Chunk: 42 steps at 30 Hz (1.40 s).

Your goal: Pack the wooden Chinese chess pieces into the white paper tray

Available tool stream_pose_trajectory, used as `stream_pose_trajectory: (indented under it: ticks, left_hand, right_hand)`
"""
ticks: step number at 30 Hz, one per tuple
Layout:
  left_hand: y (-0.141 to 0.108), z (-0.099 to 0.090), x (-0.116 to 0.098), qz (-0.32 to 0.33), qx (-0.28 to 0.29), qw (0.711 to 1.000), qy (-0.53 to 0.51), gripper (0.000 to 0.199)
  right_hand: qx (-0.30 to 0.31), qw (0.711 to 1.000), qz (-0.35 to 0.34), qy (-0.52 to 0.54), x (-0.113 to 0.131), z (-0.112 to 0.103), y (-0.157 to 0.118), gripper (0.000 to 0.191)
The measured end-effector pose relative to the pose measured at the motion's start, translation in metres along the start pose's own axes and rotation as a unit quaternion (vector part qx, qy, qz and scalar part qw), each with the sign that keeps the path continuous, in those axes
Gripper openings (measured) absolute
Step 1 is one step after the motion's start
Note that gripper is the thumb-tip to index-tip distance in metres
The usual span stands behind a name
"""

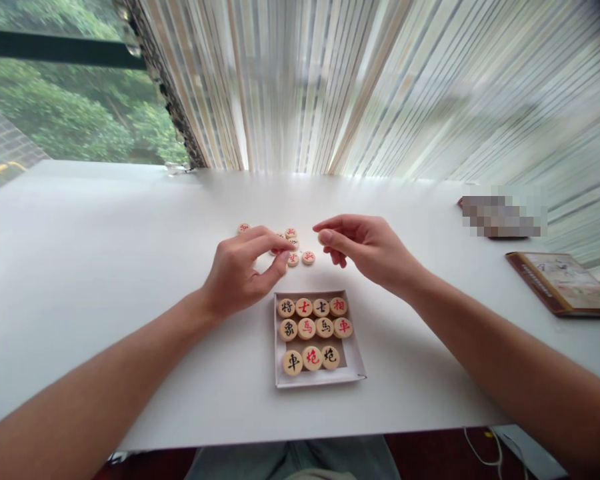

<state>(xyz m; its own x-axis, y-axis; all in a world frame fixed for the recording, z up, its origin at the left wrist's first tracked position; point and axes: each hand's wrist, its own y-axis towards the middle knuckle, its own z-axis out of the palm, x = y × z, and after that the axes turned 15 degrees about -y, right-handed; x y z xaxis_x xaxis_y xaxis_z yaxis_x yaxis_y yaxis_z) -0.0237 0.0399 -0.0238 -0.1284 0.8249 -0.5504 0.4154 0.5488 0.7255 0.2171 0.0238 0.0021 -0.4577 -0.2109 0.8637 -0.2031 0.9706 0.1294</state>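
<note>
A shallow white box sits near the front edge of the white table. It holds several round wooden chess pieces in rows, marked in red and black. Just beyond it lies a loose cluster of several more pieces. My left hand hovers over the cluster's left side, thumb and forefinger pinched around a piece. My right hand is raised to the right of the cluster and pinches one wooden piece between thumb and fingertips.
A brown box lid with a picture lies at the table's right side. A blurred flat object lies behind it. Striped curtains and a window stand behind the table. Cables hang below the front edge at the right.
</note>
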Motion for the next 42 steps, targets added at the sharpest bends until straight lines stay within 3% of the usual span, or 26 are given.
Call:
stream_pose_trajectory:
  ticks: [4,9,14,27,36,42]
  left_hand:
    - [0.000,0.003,-0.005,0.013,0.006,1.000,-0.025,0.008]
    - [0.001,0.008,-0.020,-0.021,0.029,0.995,-0.093,0.008]
    - [0.001,0.011,-0.030,-0.045,0.038,0.989,-0.134,0.019]
    - [0.000,0.017,-0.043,-0.168,-0.001,0.970,-0.178,0.006]
    - [0.001,0.018,-0.044,-0.186,-0.007,0.963,-0.193,0.005]
    - [0.000,0.017,-0.042,-0.220,-0.007,0.952,-0.214,0.008]
  right_hand:
    - [-0.007,1.000,0.016,0.026,-0.001,0.000,-0.032,0.035]
    - [-0.013,0.996,-0.003,0.085,0.007,0.007,-0.045,0.031]
    - [0.002,0.994,-0.016,0.108,0.010,0.012,-0.050,0.022]
    - [-0.039,0.995,-0.092,-0.013,0.008,0.015,-0.055,0.017]
    - [-0.063,0.996,-0.066,0.002,0.008,0.016,-0.055,0.017]
    - [-0.035,0.998,-0.037,0.045,0.011,0.016,-0.055,0.016]
